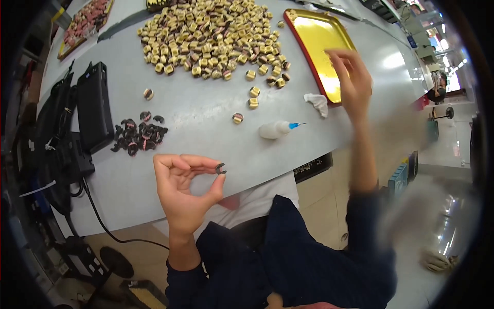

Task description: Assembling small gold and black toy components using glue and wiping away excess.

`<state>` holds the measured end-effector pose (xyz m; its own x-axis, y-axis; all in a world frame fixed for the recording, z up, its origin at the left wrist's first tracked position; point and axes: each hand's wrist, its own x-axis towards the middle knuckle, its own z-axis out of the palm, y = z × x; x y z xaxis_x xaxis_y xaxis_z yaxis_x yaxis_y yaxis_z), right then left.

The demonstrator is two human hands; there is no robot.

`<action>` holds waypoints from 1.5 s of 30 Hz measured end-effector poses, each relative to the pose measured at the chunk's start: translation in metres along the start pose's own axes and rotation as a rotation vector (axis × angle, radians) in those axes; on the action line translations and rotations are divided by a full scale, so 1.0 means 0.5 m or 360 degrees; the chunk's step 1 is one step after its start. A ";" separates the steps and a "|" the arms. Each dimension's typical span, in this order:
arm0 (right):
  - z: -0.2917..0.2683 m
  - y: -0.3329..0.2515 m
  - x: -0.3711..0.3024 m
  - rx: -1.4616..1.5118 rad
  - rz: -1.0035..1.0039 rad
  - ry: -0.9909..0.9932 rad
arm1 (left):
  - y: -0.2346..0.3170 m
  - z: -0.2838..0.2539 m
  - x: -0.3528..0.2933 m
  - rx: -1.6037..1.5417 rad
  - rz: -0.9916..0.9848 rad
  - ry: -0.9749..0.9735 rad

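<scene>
My left hand [182, 188], near the table's front edge, pinches a small black C-shaped piece [220, 169] between thumb and fingertips. My right hand [355, 85] is raised over the near part of a red-rimmed yellow tray [310, 51], slightly blurred. Its thumb and forefinger tips come together; anything between them is too small to make out. Left of centre lies a small pile of black curved pieces [139, 135], some with pink parts. Between the hands, a white squeeze bottle [275, 130] with a blue needle tip lies on its side.
A large heap of small yellow-and-dark pieces [211, 38] covers the far middle of the grey table [200, 108], with several strays nearer. A crumpled white tissue [317, 104] lies beside the tray. Black boxy equipment [95, 108] with a cable stands left; a tray of pink pieces [85, 23] sits far left.
</scene>
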<state>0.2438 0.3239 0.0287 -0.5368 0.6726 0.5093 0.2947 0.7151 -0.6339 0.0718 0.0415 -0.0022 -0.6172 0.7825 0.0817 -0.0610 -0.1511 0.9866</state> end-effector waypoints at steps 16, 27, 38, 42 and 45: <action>0.081 0.216 0.240 -0.0336 -0.0356 -0.0358 | -0.003 0.012 0.008 0.0099 0.0096 -0.0065; -0.055 -0.056 0.008 0.1107 0.0217 -0.0001 | -0.012 0.004 0.000 0.0222 0.0392 -0.0104; 0.094 -0.233 -0.229 0.1651 0.1037 -0.0627 | -0.027 0.008 -0.007 0.0373 0.0716 -0.0396; 0.104 -0.230 -0.225 0.1865 0.1192 -0.0614 | -0.031 0.006 -0.005 0.0339 0.0750 -0.0416; 0.103 -0.230 -0.222 0.1847 0.1192 -0.0694 | -0.031 0.006 -0.005 0.0298 0.0792 -0.0442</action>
<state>0.2288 0.1571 0.0149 -0.8031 0.5507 -0.2274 -0.0720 -0.4685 -0.8805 0.0769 0.0437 -0.0174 -0.3068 0.7775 0.5490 0.3375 -0.4505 0.8265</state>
